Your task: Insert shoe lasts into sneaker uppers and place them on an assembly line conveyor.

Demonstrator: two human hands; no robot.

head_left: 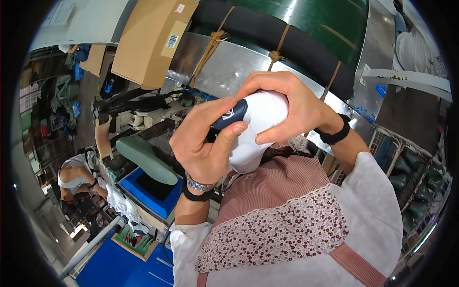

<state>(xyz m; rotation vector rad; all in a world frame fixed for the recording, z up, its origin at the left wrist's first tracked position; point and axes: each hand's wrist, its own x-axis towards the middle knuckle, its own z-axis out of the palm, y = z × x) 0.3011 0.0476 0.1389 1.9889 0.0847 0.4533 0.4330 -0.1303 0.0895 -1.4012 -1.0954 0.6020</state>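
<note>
Both of my hands hold a white shoe upper (268,112) with a navy patch (231,114) at one end, raised in front of my chest. My left hand (203,141), with a metal watch at its wrist, grips the patch end, its thumb and fingers pressing on either side. Around the broad white end curls my right hand (291,103), its thumb on the near side and its fingers over the far side. The lower part of the upper runs down toward my apron (277,215) and is partly hidden by my left hand.
A grey-green shoe last (146,158) lies by a blue tray (160,193) on the left. Ahead, a metal ledge (244,55) borders a green conveyor belt (306,21). A cardboard box (148,40) stands far left. Dark green lasts (413,186) fill a right rack. Another person (79,177) works at left.
</note>
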